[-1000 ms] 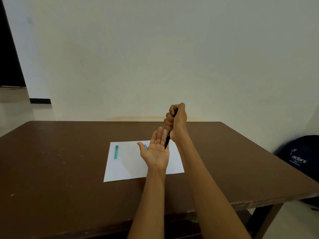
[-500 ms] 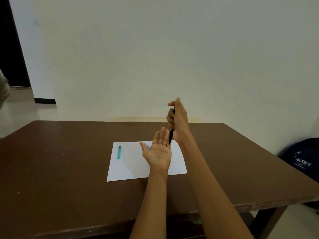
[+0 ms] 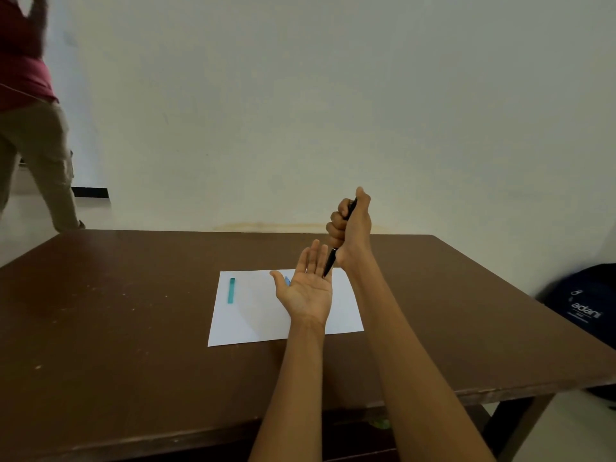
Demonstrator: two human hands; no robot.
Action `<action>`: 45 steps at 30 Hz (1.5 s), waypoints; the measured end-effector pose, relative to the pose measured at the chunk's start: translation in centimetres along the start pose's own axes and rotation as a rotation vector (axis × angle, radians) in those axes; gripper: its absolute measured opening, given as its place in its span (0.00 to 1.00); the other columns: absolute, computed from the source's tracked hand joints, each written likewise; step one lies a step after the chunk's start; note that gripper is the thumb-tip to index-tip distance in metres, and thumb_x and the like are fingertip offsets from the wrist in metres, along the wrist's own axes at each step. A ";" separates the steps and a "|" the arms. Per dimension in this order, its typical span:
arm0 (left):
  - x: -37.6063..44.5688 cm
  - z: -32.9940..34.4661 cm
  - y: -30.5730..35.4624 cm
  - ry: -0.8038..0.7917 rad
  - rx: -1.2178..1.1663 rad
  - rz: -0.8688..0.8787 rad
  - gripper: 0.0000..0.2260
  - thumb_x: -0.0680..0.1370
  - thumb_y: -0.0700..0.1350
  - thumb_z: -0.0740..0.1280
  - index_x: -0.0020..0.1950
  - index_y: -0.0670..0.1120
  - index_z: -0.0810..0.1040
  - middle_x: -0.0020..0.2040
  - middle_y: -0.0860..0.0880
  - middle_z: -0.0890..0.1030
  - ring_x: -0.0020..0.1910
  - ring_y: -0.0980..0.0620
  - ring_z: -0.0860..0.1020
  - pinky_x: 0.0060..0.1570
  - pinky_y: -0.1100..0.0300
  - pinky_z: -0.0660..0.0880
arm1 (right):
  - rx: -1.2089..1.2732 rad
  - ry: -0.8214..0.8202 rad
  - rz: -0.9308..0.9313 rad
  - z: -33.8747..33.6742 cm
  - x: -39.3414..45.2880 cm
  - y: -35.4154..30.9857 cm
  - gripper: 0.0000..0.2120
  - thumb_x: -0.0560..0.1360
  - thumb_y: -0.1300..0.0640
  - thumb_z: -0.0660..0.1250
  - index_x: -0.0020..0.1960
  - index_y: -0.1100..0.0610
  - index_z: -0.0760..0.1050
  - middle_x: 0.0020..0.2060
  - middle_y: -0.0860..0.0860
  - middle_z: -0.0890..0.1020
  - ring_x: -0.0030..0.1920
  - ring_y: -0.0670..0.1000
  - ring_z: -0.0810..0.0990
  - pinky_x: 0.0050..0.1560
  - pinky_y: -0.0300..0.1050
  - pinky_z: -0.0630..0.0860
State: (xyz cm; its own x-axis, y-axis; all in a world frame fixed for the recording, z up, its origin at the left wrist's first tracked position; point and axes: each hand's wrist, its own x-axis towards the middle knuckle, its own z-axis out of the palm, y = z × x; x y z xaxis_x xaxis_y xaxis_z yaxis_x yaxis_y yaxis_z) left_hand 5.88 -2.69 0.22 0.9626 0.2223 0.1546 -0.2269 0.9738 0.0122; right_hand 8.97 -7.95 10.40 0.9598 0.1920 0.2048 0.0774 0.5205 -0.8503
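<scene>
My right hand (image 3: 351, 228) grips a black pen (image 3: 331, 261) in a fist, held upright with its tip pointing down. The pen's tip touches or nearly touches the upturned palm of my left hand (image 3: 308, 288), which is held flat with straight fingers above a white sheet of paper (image 3: 253, 315). A small teal pen cap (image 3: 231, 290) lies on the left part of the sheet. A bit of a light blue object (image 3: 287, 280) shows on the paper just behind my left thumb, mostly hidden.
The paper lies on a brown wooden table (image 3: 116, 328) against a pale wall. A dark blue bag (image 3: 586, 305) sits on the floor to the right. Another person (image 3: 30, 111) stands at the far left, beyond the table corner.
My right thumb, lifted half a second ago, is back over the pen's top. A person has stepped into view at the far left. My left hand stays flat under the pen.
</scene>
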 end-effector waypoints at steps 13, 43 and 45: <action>-0.3 0.3 0.5 -0.057 0.037 -0.003 0.37 0.77 0.67 0.46 0.73 0.39 0.60 0.70 0.38 0.69 0.68 0.39 0.69 0.71 0.46 0.59 | 0.195 0.132 0.162 -1.8 0.8 0.7 0.25 0.78 0.40 0.51 0.28 0.53 0.58 0.18 0.45 0.58 0.18 0.46 0.52 0.19 0.32 0.50; -0.6 0.6 0.0 -0.084 0.111 -0.064 0.37 0.77 0.67 0.46 0.72 0.38 0.62 0.68 0.39 0.71 0.68 0.41 0.69 0.67 0.47 0.65 | 0.176 0.146 0.167 -2.5 1.6 1.3 0.21 0.78 0.46 0.50 0.29 0.53 0.57 0.19 0.46 0.57 0.19 0.46 0.51 0.19 0.34 0.50; -0.6 0.6 -0.1 -0.091 0.096 -0.068 0.37 0.77 0.67 0.47 0.72 0.38 0.61 0.68 0.38 0.71 0.68 0.41 0.69 0.68 0.47 0.63 | 0.178 0.145 0.166 -2.6 1.6 1.3 0.22 0.79 0.45 0.51 0.29 0.53 0.58 0.19 0.46 0.57 0.18 0.46 0.52 0.18 0.33 0.51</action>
State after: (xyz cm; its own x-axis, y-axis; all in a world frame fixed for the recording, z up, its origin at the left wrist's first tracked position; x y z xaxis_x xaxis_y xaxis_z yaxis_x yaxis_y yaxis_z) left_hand 5.20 -2.90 0.69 0.9598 0.1469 0.2391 -0.1793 0.9765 0.1199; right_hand 11.25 -9.10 8.37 0.9850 0.1723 -0.0126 -0.1204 0.6321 -0.7655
